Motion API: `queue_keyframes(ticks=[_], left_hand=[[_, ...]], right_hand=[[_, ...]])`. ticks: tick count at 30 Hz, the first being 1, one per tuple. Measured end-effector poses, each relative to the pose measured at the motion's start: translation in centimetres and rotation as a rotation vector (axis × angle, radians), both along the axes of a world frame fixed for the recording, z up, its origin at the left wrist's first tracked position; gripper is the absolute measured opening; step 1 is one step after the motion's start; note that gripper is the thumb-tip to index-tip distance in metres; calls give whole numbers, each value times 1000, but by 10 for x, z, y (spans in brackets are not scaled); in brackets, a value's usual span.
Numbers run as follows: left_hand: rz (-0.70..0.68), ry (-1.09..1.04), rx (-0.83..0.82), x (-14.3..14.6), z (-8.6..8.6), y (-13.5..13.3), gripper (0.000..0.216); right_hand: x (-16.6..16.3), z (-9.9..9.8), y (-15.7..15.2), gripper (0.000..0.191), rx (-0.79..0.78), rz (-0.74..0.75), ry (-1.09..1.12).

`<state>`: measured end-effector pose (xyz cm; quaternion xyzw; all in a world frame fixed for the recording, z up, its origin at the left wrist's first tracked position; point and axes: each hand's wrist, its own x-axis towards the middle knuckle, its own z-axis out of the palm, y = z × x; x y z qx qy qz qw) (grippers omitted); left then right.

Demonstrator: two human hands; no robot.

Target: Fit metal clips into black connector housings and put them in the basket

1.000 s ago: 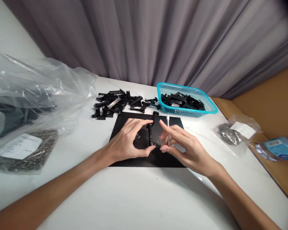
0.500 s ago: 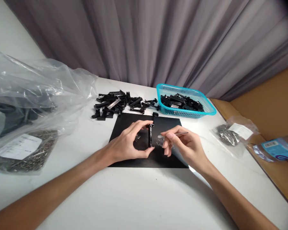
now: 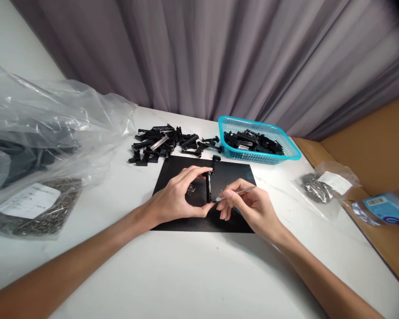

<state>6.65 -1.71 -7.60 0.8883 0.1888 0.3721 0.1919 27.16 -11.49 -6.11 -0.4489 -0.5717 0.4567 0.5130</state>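
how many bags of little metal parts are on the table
2: one labelled bag of metal parts at the left edge, one smaller labelled bag on the right. Others may be hidden.

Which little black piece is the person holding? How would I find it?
Find the flat black mat on the white table. Over its middle, the left hand pinches a slim black plastic bar end to end. Unlike the loose black pieces piled behind the mat, it alone is held, with the right hand's thin metal tool touching it.
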Motion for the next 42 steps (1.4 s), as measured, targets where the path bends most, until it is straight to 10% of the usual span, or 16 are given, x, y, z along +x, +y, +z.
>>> queue_keyframes(ticks=[35,42], left_hand=[[66,-64,74,2,-4,-1,64],[89,-34,68,2,-1,0,66]], right_hand=[[-9,-13,-2,23,26,-30,46],[0,-10,5,41,311,-386,-249]])
